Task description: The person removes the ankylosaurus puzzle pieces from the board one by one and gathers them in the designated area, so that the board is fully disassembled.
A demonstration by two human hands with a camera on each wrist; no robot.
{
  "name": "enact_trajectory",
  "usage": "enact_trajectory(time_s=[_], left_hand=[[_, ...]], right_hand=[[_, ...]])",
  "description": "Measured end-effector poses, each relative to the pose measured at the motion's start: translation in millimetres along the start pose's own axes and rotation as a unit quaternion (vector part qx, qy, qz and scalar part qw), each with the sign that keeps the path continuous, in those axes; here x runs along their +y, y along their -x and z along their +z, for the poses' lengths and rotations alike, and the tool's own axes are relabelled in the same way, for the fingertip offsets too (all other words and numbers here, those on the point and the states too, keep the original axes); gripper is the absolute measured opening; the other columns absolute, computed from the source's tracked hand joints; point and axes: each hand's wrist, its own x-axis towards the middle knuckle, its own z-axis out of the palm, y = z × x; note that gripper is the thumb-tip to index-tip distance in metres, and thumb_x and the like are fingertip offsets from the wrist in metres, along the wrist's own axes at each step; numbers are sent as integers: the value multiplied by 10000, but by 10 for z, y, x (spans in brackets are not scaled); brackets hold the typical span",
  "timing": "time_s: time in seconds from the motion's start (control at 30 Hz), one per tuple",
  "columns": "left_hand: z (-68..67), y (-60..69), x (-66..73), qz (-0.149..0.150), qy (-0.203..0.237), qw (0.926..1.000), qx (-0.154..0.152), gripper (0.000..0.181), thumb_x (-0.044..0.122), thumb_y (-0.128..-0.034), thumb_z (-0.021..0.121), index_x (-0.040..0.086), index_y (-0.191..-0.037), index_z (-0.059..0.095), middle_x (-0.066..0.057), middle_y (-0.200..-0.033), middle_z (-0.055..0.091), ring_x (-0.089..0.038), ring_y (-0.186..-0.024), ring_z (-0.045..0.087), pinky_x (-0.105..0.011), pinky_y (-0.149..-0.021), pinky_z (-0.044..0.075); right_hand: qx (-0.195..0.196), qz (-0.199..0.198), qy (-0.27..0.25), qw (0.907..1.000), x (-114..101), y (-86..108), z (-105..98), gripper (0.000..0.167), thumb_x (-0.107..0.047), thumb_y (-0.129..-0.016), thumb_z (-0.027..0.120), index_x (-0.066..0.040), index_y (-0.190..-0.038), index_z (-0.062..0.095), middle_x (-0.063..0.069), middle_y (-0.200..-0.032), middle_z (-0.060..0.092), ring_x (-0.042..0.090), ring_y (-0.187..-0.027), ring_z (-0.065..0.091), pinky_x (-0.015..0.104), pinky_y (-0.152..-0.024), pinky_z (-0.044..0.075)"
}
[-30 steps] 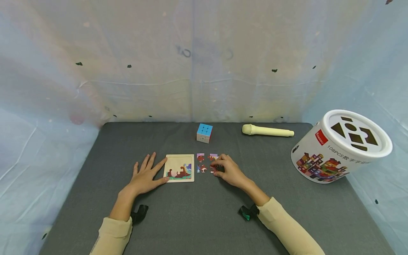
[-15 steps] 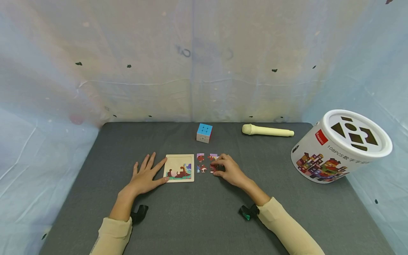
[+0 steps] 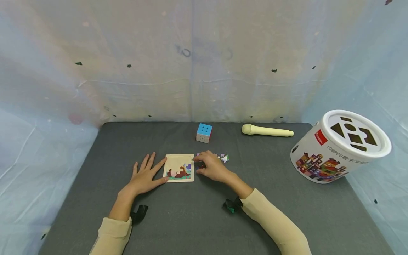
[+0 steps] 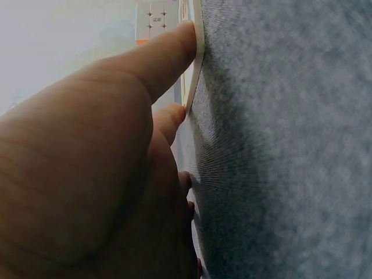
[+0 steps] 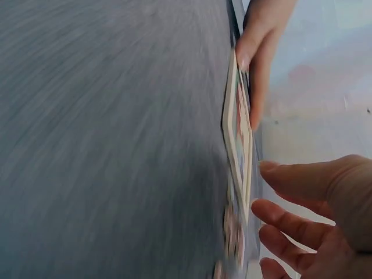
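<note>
Wooden jigsaw tray (image 3: 173, 162) lies flat on the grey bench (image 3: 191, 219), picture side up. Nearly square, it shows neither direction plainly longer; its sides run roughly parallel to the bench's far edge and square to it. The scene's green ground faces the person; fitted pieces fill the near part and climb the right side, leaving bare wood at far left. The left hand (image 3: 143, 180) has fingers spread and released, thumb and forefinger touching the tray's left corners. The right hand (image 3: 215, 168) hovers beside the right rim, over loose jigsaw pieces (image 3: 225, 158), its bent fingers and thumb apart, released.
</note>
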Motion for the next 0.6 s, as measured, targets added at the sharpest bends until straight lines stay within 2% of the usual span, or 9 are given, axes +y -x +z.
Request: enact_trajectory(time_s=[0.17,0.3,0.43,0.6], left_hand=[[6,-16,4,-71,-77,9999,-113,840,590,-921,615,206,-1593,289,-249,-1641,36,-470,-1492,-14,-726,-1088,-66],[1,-24,16,-88,-136,9997,-162,841,617,-924,591,215,-1595,281,-243,-1644,31,-467,-1493,-14,-725,-1090,-62],[-1,-26,22,-76,-116,9998,-146,838,618,-924,590,216,-1594,287,-247,-1642,38,-471,-1492,-7,-728,-1087,-61],[1,-23,15,-72,-110,9998,-128,840,613,-923,593,215,-1595,283,-248,-1641,39,-470,-1492,-8,-728,-1087,-63]], right_hand=[[-304,-77,65,9995,-145,-145,132,442,-84,-848,805,-14,-1259,661,136,-1144,645,283,-1040,548,447,-888,459],[-416,201,201,9987,-195,-180,200,471,-109,-847,813,-43,-1285,652,121,-1177,609,279,-1078,537,463,-951,440],[-432,381,188,9982,-209,-179,229,460,-94,-848,809,-49,-1276,648,121,-1138,586,271,-1056,534,484,-1038,398],[-502,484,78,9975,-226,-187,235,454,-79,-853,801,-42,-1275,637,122,-1134,549,244,-1002,509,442,-995,429]])
